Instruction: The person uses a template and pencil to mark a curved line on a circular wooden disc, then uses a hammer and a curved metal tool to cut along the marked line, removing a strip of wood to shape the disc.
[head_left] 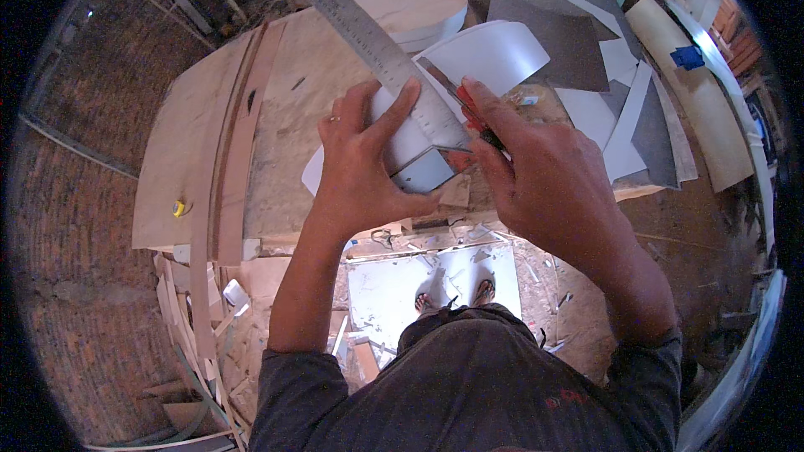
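Observation:
My left hand (356,155) has its fingers spread, the index finger pressing on a long steel ruler (368,42). That ruler lies slantwise over a white sheet (400,130), and the left thumb rests by the sheet's near corner. In my right hand (548,172) is a red-and-black utility knife (474,110), its dark, narrow end pointing away and to the left beside the ruler. Beyond the ruler a curled glossy white sheet (494,50) rises off the worn wooden workbench (289,151). Whether the knife touches the sheet cannot be made out.
A thick white-sided oval piece (410,2) stands at the back. Grey and white sheet offcuts (603,113) pile up at right. Long wooden strips (239,134) and a yellow tape measure (178,208) lie at left. Scraps litter the floor around a white board (381,293) underfoot.

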{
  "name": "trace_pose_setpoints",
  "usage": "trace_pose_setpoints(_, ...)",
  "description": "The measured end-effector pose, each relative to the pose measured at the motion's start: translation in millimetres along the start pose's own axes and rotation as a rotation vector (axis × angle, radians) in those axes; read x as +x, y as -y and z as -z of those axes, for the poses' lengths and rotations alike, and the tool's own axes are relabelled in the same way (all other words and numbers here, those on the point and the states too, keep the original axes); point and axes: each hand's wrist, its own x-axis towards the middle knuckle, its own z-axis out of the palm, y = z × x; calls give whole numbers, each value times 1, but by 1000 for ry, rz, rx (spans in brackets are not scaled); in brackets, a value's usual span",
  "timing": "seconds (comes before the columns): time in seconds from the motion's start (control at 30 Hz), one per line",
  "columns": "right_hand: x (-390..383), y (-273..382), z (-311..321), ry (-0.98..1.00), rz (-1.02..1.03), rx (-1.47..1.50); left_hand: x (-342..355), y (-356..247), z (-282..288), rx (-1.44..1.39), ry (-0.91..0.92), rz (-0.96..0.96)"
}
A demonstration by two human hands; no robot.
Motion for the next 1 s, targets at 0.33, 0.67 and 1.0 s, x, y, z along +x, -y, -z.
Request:
trace_pose_setpoints(0.33, 2, 0, 1, 15, 35, -61, -1, 1, -2, 30, -18, -42)
trace_pose_setpoints(0.67, -6, -11, -5, -33, 111, -59, -4, -1, -10, 22, -41, -59)
trace_pose_setpoints(1.0, -42, -14, 3, 31, 18, 44, -2, -4, -7, 18, -16, -60)
